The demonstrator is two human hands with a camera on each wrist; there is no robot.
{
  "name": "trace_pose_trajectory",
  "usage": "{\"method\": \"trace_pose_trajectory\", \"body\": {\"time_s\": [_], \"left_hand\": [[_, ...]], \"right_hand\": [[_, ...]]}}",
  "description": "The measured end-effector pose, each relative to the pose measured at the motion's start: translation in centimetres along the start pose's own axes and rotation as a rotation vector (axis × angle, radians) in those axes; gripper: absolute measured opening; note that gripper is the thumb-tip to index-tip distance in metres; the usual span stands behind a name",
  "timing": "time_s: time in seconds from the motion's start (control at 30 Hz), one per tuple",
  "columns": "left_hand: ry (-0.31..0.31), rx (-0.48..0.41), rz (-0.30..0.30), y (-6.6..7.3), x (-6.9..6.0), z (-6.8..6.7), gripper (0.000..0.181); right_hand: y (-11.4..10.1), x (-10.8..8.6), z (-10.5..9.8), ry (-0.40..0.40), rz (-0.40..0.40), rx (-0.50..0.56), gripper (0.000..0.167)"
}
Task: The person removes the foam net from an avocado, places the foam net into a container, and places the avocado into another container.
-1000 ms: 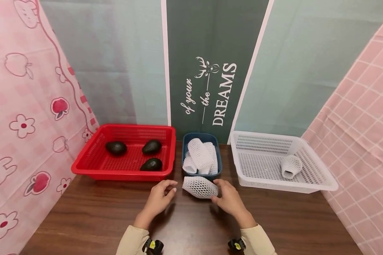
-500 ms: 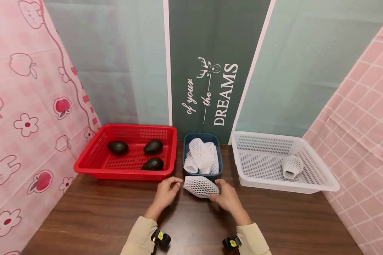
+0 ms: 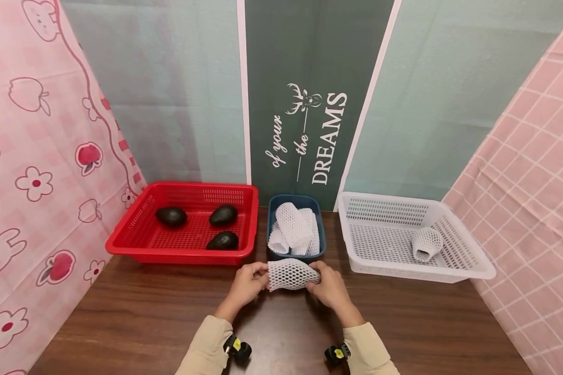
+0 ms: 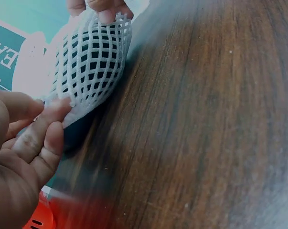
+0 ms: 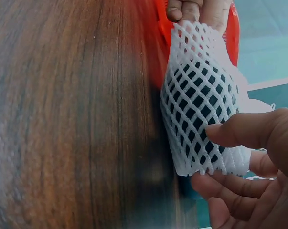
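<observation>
A dark avocado (image 5: 197, 101) shows through the mesh of a white foam fruit net (image 3: 291, 275) pulled around it, just above the wooden table, in front of the blue box. At the net's left end my left hand (image 3: 248, 284) pinches the rim, its fingertips partly hidden by the mesh. My right hand (image 3: 330, 285) grips the opposite end, thumb on top and fingers below, as the right wrist view shows. In the left wrist view the net (image 4: 93, 64) stretches between both hands.
A red basket (image 3: 183, 259) with three avocados (image 3: 223, 214) stands left. Several foam nets (image 3: 293, 226) fill the blue box (image 3: 322, 242). The white basket (image 3: 403, 273) at right holds one netted item (image 3: 427, 242). Cloth curtains (image 3: 450, 104) enclose the back and sides.
My left hand has moved right, from beside the net to its left end, and now pinches it. That end has spread wider. My right hand keeps its hold.
</observation>
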State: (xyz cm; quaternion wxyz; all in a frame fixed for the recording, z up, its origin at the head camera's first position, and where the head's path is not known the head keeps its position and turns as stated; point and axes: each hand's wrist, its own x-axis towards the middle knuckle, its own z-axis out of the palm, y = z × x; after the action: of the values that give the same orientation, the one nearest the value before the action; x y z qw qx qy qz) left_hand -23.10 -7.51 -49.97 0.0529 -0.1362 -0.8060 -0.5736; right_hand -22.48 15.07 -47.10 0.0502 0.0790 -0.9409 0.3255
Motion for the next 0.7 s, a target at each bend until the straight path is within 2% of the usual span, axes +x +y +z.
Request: {"method": "trace_pose_trajectory", "body": {"time_s": [0.2,0.43,0.53,0.7], "left_hand": [[-0.066,0.001,-0.016,0.1,0.2,0.3,0.028],[-0.129,-0.025,0.046,-0.2,0.6,1.1,0.031],[-0.139,-0.012,0.057,-0.2,0.8,1.3,0.033],[-0.148,0.056,0.057,0.2,0.8,1.4,0.037]], "right_hand": [[0.1,0.0,-0.2,0.018,-0.004,-0.027,0.038],[0.4,0.2,0.0,0.022,0.019,-0.087,0.039],[0.5,0.2,0.1,0.014,0.01,-0.098,0.039],[0.4,0.1,0.1,0.009,-0.046,-0.096,0.036]]}}
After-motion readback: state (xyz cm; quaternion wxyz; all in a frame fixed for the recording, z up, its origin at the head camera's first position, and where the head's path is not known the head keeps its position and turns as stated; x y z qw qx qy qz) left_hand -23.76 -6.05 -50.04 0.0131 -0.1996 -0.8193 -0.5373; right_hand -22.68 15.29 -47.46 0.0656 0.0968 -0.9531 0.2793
